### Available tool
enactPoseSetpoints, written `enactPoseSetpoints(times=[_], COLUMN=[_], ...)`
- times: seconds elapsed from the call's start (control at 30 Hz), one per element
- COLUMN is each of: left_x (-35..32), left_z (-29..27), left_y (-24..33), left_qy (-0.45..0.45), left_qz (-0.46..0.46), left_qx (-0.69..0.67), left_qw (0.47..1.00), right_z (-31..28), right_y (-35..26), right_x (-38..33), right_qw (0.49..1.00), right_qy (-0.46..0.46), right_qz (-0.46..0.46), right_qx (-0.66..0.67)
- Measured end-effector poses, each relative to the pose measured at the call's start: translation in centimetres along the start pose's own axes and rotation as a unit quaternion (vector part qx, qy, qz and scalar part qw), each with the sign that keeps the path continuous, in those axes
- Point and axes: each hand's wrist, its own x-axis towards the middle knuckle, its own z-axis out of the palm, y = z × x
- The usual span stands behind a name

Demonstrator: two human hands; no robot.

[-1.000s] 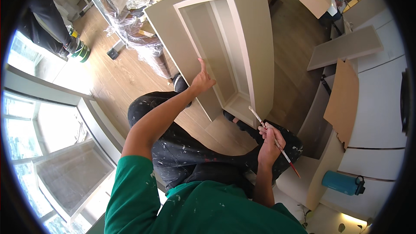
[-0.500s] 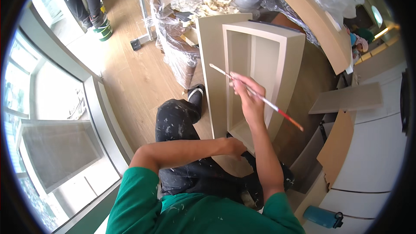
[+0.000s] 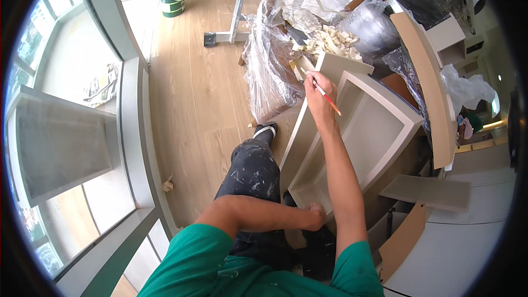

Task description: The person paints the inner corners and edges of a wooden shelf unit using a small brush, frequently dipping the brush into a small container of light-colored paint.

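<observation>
My right hand [image 3: 320, 89] holds a thin paintbrush [image 3: 330, 100] with a white and red handle. The brush's tip points away from me, over a small pale tray [image 3: 300, 67] beyond the drawer panel; I cannot tell whether it touches. Below my right forearm lies a beige drawer [image 3: 408, 126] with a broad front panel [image 3: 341, 65] along its left side. Close to the drawer's near corner my left hand [image 3: 315, 217] is closed; its fingertips are hidden, so what it grips cannot be made out.
Plastic-wrapped furniture [image 3: 269, 85] stands ahead, with crumpled pale paper [image 3: 333, 41] on it. A metal stand [image 3: 225, 37] and another person's legs by a green bucket [image 3: 172, 4] are farther off. Windows [image 3: 129, 132] line the left; loose panels [image 3: 429, 191] and cardboard [image 3: 404, 242] lie right.
My right hand has moved forward, taking the brush from above the drawer to the tray beyond its panel. The view has shifted. My left hand stays by the near corner.
</observation>
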Motion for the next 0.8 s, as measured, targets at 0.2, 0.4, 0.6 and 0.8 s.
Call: enactPoseSetpoints(times=[0.2, 0.4, 0.6, 0.8], left_x=[-1.8, -2.1, -1.8, -2.5], left_z=[-1.3, -1.1, -0.6, -1.3], left_y=[-0.2, 0.0, -0.5, -0.8], left_qy=[0.007, 0.025, 0.057, -0.01], left_qz=[0.008, 0.023, 0.037, 0.039], left_qx=[-0.038, 0.002, 0.002, 0.009], left_qw=[0.999, 0.999, 0.998, 0.999], right_z=[-0.1, 0.2, -0.9, -2.8], right_y=[-0.8, -0.1, -0.4, -0.4], right_x=[0.6, 1.0, 1.5, 1.4], right_qw=[0.999, 0.999, 0.969, 0.938], right_qy=[-0.029, -0.027, -0.047, -0.061], right_qz=[0.009, 0.027, 0.181, 0.237], right_qx=[-0.021, 0.007, 0.163, 0.246])
